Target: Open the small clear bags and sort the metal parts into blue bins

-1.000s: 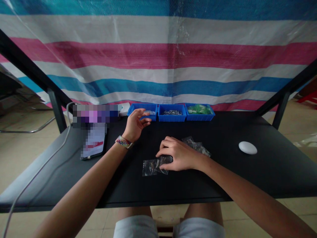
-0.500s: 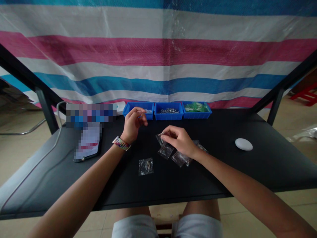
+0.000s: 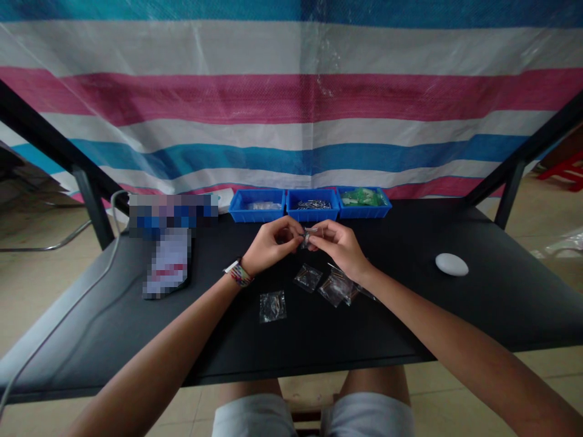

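My left hand (image 3: 272, 244) and my right hand (image 3: 340, 247) meet just in front of the blue bins. Between their fingertips is a small clear plastic bag (image 3: 308, 239), with a thin metal piece showing at its top. Both hands are closed in a pinch on this bag; the fingers partly hide it. Under and beside my right hand lie several similar clear bags (image 3: 336, 286) holding thin metal pieces. One such bag (image 3: 308, 278) lies just left of that pile, and another bag (image 3: 272, 306) is nearer the table's front edge.
Three blue bins stand at the back: a left bin (image 3: 257, 215) with clear plastic pieces, a middle bin (image 3: 312, 215) with metal pins, a right bin (image 3: 365, 212) with green packets. A white oval object (image 3: 452, 264) lies right. A blurred-out phone-like object (image 3: 167, 262) and a cable (image 3: 98, 276) lie left.
My left hand has come down and right to meet my right hand. My right hand has lifted the small bag away from the pile, slightly up toward the bins.
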Demonstrator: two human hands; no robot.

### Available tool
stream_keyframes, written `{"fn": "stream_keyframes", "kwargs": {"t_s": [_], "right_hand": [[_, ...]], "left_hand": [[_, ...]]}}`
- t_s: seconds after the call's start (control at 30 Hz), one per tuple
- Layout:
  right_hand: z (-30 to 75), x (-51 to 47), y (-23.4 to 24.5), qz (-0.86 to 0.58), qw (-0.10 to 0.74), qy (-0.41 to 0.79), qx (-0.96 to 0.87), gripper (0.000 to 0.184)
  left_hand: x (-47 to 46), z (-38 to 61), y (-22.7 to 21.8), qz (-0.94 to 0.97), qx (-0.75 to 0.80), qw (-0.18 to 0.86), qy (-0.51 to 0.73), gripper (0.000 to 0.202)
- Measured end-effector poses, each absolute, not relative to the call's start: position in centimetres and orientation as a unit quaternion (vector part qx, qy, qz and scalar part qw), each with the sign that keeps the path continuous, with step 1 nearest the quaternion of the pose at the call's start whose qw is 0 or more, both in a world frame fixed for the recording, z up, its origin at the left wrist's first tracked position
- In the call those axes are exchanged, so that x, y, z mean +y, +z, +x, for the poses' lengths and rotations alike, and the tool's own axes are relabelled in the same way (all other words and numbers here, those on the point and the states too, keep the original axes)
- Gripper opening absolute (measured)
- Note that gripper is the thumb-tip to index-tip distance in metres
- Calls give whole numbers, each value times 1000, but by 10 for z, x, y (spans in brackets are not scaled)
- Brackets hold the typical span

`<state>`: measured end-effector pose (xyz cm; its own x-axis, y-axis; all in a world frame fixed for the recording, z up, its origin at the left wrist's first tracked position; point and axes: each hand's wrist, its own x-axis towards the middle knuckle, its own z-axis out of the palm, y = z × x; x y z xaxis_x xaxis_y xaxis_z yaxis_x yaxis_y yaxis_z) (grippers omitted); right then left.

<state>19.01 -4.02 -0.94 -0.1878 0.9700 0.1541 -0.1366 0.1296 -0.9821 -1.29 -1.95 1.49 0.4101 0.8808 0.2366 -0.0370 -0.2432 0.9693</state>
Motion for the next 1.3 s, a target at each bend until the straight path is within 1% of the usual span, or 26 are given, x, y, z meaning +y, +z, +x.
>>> {"fn": "stream_keyframes", "kwargs": {"t_s": [0.07,0.17,0.33,0.5,0.63,0.77,1.03,1.2,1.3], "right_hand": [[191,-41,-9,-377,511,542,-551,31],[192,-43,-7,-370,509,533,-566,32],[194,-49,-4,-379,499,456,-632,30],[196,-50,-5,-382,491,407,-669,27],[196,-50,-4,-386,493,396,-671,27],[194,-53,-5,-387,493,404,-666,22],[192,-54,-7,-395,481,410,-667,18],[191,-53,-4,-388,498,447,-634,15],[192,-52,-5,-390,499,424,-647,12]], "left_hand": [[-19,-13,15,674,318,505,435,11],[-19,-12,17,680,318,491,442,14],[-20,-12,20,685,319,490,436,16],[-21,-12,19,670,317,510,437,24],[-19,-11,17,676,312,518,421,32],[-19,-11,14,696,302,503,414,33],[-22,-11,18,729,309,467,395,26],[-20,-12,17,719,310,482,393,22],[-20,-12,14,713,310,490,393,23]]}}
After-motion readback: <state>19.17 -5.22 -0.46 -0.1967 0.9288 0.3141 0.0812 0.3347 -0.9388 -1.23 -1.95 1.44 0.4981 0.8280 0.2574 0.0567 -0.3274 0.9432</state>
